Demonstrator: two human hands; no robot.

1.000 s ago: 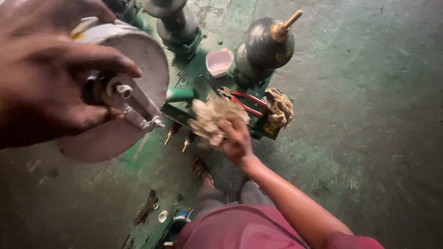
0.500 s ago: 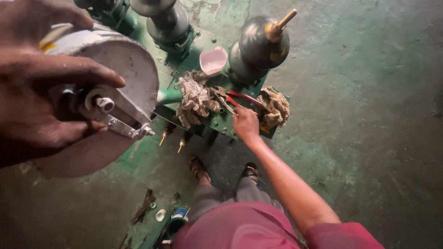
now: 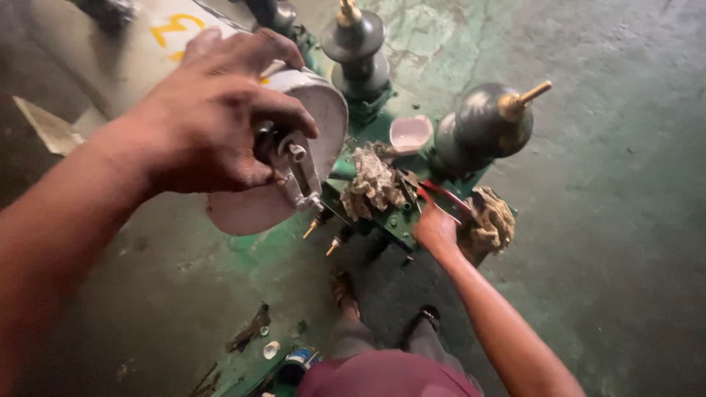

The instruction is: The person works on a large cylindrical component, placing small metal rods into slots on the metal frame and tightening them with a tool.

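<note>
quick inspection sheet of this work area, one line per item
surface: green machine top with bolts, standing on a stained concrete floor
job's things: pale round end cap of a cylinder with a metal fitting; red-handled pliers
clutter: two wads of rag, small pink bowl, scraps and a small can on the floor
hands: left hand grips the fitting on the cap; right hand rests at the pliers, grip unclear
cables: nothing seen
surroundings: two dark bushings with brass studs; the person's feet below
</note>
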